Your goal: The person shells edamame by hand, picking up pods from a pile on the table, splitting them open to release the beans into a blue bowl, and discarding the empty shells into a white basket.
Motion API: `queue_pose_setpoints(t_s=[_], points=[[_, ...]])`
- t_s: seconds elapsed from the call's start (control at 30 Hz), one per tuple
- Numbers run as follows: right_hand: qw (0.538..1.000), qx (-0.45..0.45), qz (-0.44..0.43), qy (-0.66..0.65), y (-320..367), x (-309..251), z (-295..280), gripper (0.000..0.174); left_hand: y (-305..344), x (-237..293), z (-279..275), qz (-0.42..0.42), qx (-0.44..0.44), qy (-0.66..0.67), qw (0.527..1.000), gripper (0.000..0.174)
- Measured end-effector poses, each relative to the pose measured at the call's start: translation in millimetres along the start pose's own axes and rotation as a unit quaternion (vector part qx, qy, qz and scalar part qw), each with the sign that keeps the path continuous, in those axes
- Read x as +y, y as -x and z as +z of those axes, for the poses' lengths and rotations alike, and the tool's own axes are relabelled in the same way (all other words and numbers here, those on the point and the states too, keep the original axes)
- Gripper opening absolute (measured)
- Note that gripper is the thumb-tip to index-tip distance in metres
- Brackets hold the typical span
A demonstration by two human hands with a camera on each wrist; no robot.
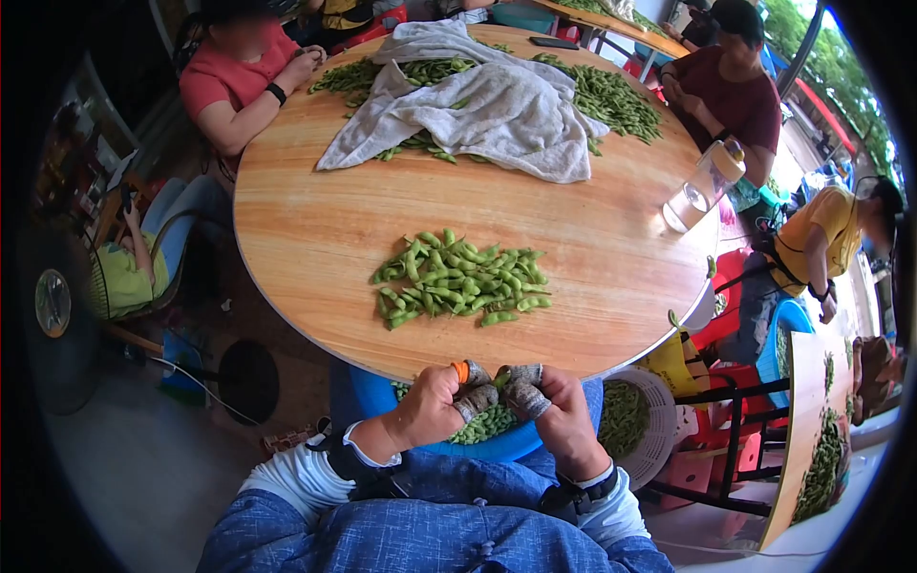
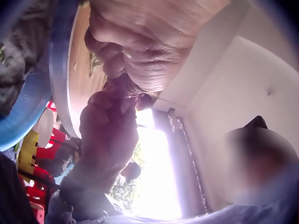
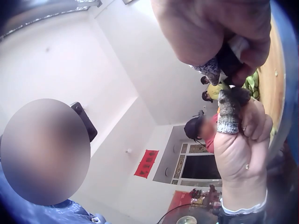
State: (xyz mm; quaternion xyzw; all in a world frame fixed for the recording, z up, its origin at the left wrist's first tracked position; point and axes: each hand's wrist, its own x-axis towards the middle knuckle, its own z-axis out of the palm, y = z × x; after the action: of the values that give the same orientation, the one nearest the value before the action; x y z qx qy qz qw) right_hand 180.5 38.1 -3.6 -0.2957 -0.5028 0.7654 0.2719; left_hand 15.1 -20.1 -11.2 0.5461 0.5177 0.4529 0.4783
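Note:
At the table's near edge, both hands meet over a blue basin [image 1: 374, 393] of shelled green beans [image 1: 485, 426]. A green edamame pod [image 1: 501, 379] shows between the fingertips. My left hand [image 1: 428, 409] pinches it from one side, my right hand [image 1: 565, 416] from the other. Grey knitted covers wrap the thumbs and some fingers, with an orange band on one left finger. Beyond the hands, a loose pile of edamame pods [image 1: 449, 279] lies on the round wooden table [image 1: 296, 239]. In the wrist views the fingers mostly hide the pod.
A grey towel [image 1: 497, 105] covers more pods at the table's far side. A water bottle [image 1: 702, 186] stands near the right edge. A white basket [image 1: 657, 430] of pods sits below at right. Other people sit around, including one in a red shirt [image 1: 239, 76].

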Motion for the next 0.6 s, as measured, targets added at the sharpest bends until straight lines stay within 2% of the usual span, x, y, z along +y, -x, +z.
queue_pose_setpoints(t_s=[0.27, 0.37, 0.47, 0.6], points=[[1.000, -0.004, -0.010, -0.026, 1, 8, -3, 0.021, 0, -4, 2, 0.009, 0.014, 0.005, 1.000, 0.008], [0.999, 0.031, -0.026, 0.009, 0, 4, 4, 0.020, 0, -3, 3, 0.011, 0.011, 0.012, 1.000, 0.008], [1.000, 0.011, -0.002, -0.011, 1, 2, 1, 0.018, -1, -9, 3, 0.028, 0.008, 0.012, 1.000, 0.009], [0.999, 0.043, -0.029, 0.014, -1, 4, 7, 0.018, -2, -10, 3, 0.029, 0.000, 0.028, 0.999, 0.009]])
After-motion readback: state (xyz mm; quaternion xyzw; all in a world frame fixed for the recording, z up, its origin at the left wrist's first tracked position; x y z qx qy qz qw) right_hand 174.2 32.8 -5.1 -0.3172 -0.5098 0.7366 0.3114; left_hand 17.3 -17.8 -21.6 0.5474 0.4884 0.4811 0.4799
